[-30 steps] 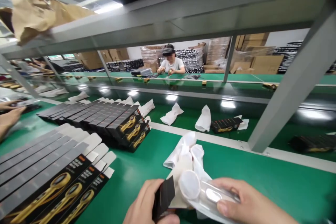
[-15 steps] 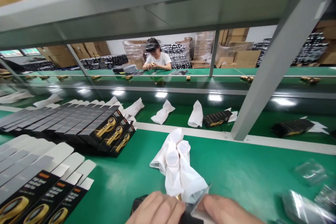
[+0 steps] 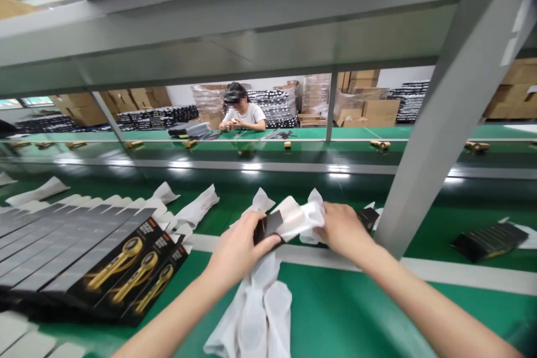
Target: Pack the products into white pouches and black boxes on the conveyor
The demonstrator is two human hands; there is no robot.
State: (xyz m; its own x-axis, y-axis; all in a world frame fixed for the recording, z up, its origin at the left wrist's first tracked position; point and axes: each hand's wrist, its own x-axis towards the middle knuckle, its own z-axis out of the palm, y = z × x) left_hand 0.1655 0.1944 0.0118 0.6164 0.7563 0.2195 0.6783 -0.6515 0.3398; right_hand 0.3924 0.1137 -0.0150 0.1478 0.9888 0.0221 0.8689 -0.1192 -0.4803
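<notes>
In front of me, above the near edge of the conveyor, my left hand (image 3: 241,240) is wrapped round a small black box (image 3: 268,225) with its white end flap (image 3: 291,210) raised. A white bag (image 3: 306,218) sticks out of the box's right end. My right hand (image 3: 344,227) closes its fingers on the outer end of that bag; the fingertips are partly hidden. Below the box, a pile of white-wrapped items (image 3: 254,313) lies on the green table (image 3: 335,302).
Rows of black printed boxes (image 3: 121,263) stand at the left. White bags (image 3: 197,207) and a black box (image 3: 490,240) lie on the green belt. A slanted grey post (image 3: 428,140) rises at the right. Across the line sits a co-worker (image 3: 249,114), near gold-coloured devices (image 3: 380,145).
Both hands have moved forward and up from the table's near edge to the belt, carrying the black box with the bag. The view has shifted, so the wrapped pile sits lower.
</notes>
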